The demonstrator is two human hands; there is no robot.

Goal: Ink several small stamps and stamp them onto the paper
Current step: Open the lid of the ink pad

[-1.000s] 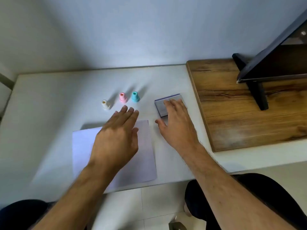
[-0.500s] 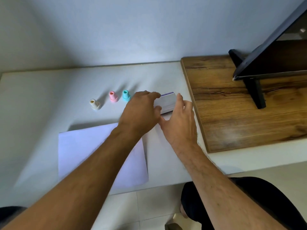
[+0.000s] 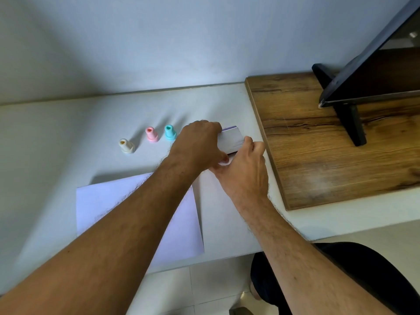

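Both hands meet on the ink pad point(image 3: 231, 139), which sits on the white surface point(image 3: 56, 137) at about 1 o'clock from the paper point(image 3: 102, 201). The left hand point(image 3: 197, 144) grips its left edge with curled fingers; the right hand point(image 3: 245, 169) holds its near right side. Three stamps stand at 9 o'clock of the pad: cream stamp point(image 3: 126, 146), pink stamp point(image 3: 151, 134), teal stamp point(image 3: 169, 132). A wooden board point(image 3: 318, 155) lies at 3 o'clock.

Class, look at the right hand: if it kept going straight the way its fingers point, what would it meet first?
The right hand already touches the ink pad case; beyond that lies bare table, then the wall, though depth is unclear.
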